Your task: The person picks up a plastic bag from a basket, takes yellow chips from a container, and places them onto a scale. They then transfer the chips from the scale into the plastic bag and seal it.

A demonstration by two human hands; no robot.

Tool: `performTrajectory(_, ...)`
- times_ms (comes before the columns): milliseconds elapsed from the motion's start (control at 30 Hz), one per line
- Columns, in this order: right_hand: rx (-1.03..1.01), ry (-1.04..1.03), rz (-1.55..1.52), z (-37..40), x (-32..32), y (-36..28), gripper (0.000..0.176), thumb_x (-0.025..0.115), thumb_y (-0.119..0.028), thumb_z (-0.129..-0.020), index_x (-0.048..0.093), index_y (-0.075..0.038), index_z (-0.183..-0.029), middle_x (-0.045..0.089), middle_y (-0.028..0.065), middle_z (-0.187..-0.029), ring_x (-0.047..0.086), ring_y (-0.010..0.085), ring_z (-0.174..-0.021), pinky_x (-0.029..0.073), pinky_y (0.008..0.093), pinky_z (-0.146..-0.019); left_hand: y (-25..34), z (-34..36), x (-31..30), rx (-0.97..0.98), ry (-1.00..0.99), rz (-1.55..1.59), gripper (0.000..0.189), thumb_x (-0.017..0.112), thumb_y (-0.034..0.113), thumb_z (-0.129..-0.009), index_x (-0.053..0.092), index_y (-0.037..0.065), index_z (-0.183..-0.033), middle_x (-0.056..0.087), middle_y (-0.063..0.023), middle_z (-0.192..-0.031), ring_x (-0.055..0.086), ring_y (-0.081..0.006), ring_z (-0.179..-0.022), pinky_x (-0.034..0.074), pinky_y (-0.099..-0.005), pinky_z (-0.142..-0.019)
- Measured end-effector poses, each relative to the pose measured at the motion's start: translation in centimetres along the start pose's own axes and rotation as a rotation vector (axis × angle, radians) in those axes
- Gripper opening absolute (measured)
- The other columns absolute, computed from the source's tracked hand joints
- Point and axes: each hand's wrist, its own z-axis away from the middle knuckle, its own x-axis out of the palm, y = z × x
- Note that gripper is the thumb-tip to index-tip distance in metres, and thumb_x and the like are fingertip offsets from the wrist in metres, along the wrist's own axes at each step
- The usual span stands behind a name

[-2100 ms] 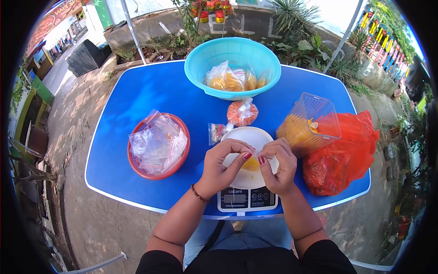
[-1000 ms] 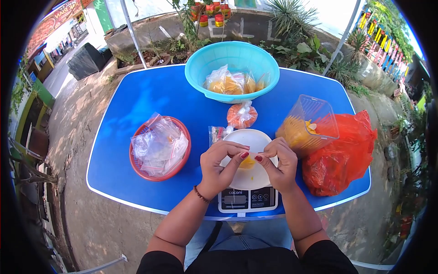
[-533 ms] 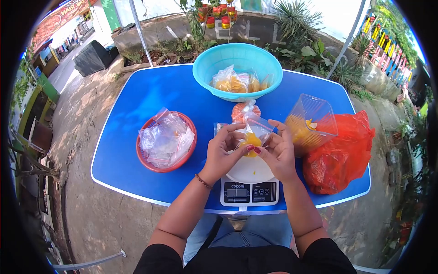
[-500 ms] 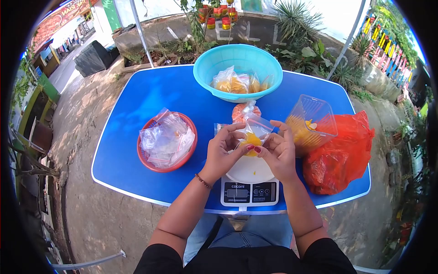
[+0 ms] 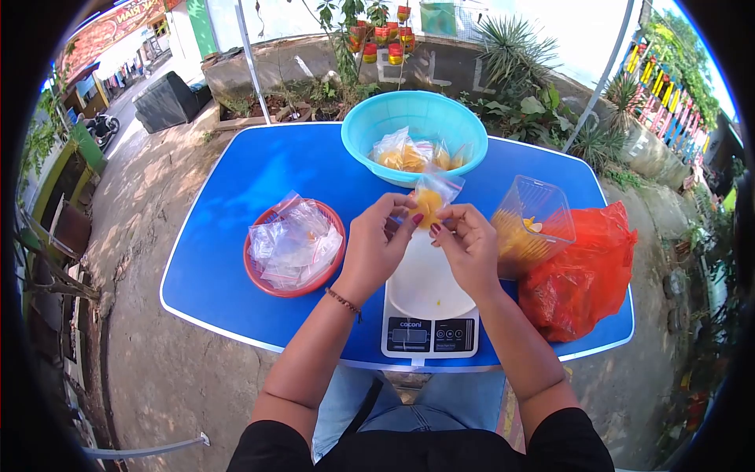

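A small clear zip-lock bag (image 5: 429, 206) with yellow chip-like pieces in it is held up between both hands, above the far part of the white scale (image 5: 429, 291). My left hand (image 5: 377, 236) pinches the bag's left side between thumb and fingers. On its right side my right hand (image 5: 472, 244) is closed with thumb and fingertips at the lower edge. A yellow crumb lies on the scale's plate. Behind the hands, the turquoise basin (image 5: 358, 153) holds several filled clear bags (image 5: 409, 153).
To the left stands a red basket (image 5: 340, 259) of clear zip-lock bags (image 5: 291, 244). On the right, a clear plastic container (image 5: 535, 224) with yellow chips leans by a red plastic bag (image 5: 582, 275). All rest on a blue table (image 5: 228, 220) with a white edge.
Both hands have moved the zip-lock bag away from me, toward the basin, uncovering more of the scale's plate. The head view has shifted slightly.
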Motion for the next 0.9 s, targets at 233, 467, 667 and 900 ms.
performTrajectory(233,-0.014,0.125,0.191,-7.3,1.9,0.9,0.036,0.064,0.002,-0.090,0.059,0.001,-0.125,0.061,0.0160,-0.126,0.065,0.0241,-0.113,0.056,0.0313,-0.090,-1.2,-6.4,-0.7,0.314,0.116,-0.514,0.042,0.069,0.014,-0.089,0.062,0.006,-0.130,0.054,-0.0258,-0.138,0.056,-0.0400,-0.123,0.047,-0.0443,-0.102)
performTrajectory(467,-0.043,-0.274,0.577,-1.1,0.4,-2.5,0.028,0.069,0.001,-0.084,0.065,-0.002,-0.112,0.066,0.0136,-0.113,0.067,0.0282,-0.104,0.056,0.0349,-0.086,-0.3,2.2,-3.5,0.271,-0.053,-0.560,0.042,0.074,0.013,-0.084,0.065,0.010,-0.125,0.054,-0.0190,-0.141,0.052,-0.0404,-0.128,0.044,-0.0472,-0.105)
performTrajectory(667,-0.247,-0.465,0.710,0.3,3.1,-2.3,0.029,0.071,0.001,-0.080,0.065,-0.002,-0.108,0.067,0.0131,-0.111,0.065,0.0316,-0.105,0.053,0.0383,-0.086,-0.7,6.9,-4.6,0.242,0.048,-0.664,0.038,0.075,0.014,-0.080,0.067,0.010,-0.117,0.059,-0.0136,-0.134,0.054,-0.0359,-0.126,0.041,-0.0483,-0.106)
performTrajectory(900,-0.341,-0.606,0.632,-1.4,9.8,-2.2,0.025,0.068,-0.001,-0.081,0.065,0.000,-0.106,0.066,0.0180,-0.109,0.062,0.0366,-0.107,0.050,0.0427,-0.092,-0.7,8.5,-9.5,0.207,0.255,-0.802,0.034,0.075,0.011,-0.079,0.069,0.010,-0.112,0.063,-0.0097,-0.129,0.056,-0.0336,-0.123,0.041,-0.0466,-0.104)
